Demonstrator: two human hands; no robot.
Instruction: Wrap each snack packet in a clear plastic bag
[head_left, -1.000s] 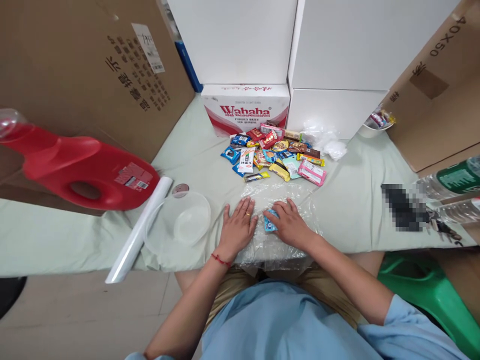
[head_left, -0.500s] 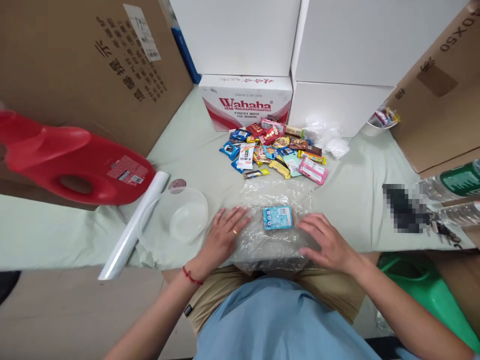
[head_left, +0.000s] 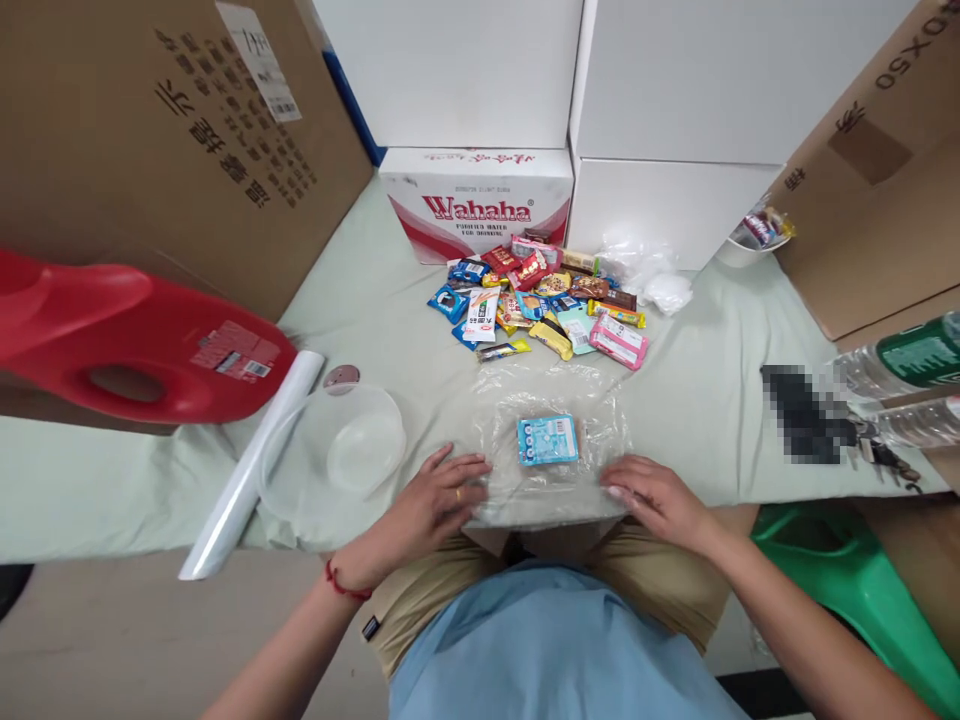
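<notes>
A small blue snack packet [head_left: 547,440] lies on a sheet of clear plastic film [head_left: 517,490] spread near the table's front edge. My left hand [head_left: 442,500] is at the film's left side, palm down, fingers stretched towards the packet and slightly apart. On the opposite side, my right hand [head_left: 660,500] has its fingers drawn together at the film's right front edge, seemingly pinching it; the thumb is partly hidden. Neither hand touches the packet. Behind the film sits a pile of wrapped snacks [head_left: 551,335].
Left of my hands stand a clear plastic bowl [head_left: 367,440], a white roll [head_left: 255,465] and a red jug [head_left: 172,390]. A Wahaha carton [head_left: 480,205] and crumpled clear plastic [head_left: 645,265] are at the back. Bottles [head_left: 919,355] and a blurred-out dark object [head_left: 802,415] lie right.
Both hands have moved slightly towards the table's front edge. My right hand's fingers have closed together at the film's edge. The film's front edge sits a little farther in on the table.
</notes>
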